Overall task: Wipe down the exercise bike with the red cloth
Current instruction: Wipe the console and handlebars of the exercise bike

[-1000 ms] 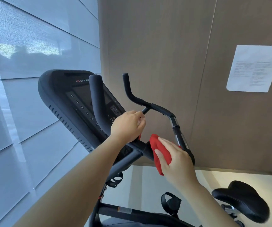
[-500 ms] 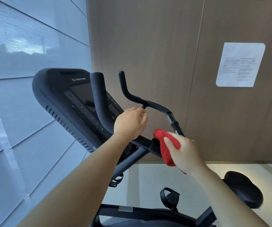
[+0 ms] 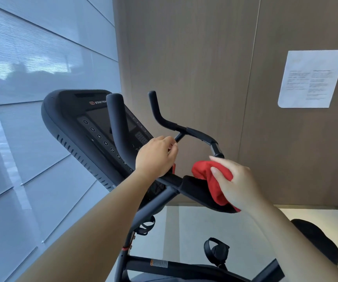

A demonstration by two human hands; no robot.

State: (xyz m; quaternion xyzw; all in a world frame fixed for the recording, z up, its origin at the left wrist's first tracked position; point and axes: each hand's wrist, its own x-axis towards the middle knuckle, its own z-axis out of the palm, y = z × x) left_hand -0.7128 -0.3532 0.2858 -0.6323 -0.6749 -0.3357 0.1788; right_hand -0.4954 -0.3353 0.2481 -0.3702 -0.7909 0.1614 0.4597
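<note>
A black exercise bike fills the middle of the head view, with its console (image 3: 76, 123) tilted at the left and its handlebar (image 3: 192, 132) running right. My left hand (image 3: 156, 157) curls round the centre of the handlebar near the console. My right hand (image 3: 235, 182) holds the bunched red cloth (image 3: 210, 176) against the right elbow pad (image 3: 196, 190) of the handlebar, thumb on top of the cloth. The pad's far end is hidden under the cloth and hand.
The black saddle (image 3: 316, 239) sits low at the right behind my forearm. A pedal with a strap (image 3: 216, 251) and the frame tube (image 3: 184, 267) lie below. A wood-panel wall with a paper notice (image 3: 310, 79) stands behind; a window wall (image 3: 32, 78) is at the left.
My right hand has slid the red cloth to the right and slightly up along the right elbow pad. My left hand has kept its grip on the handlebar centre.
</note>
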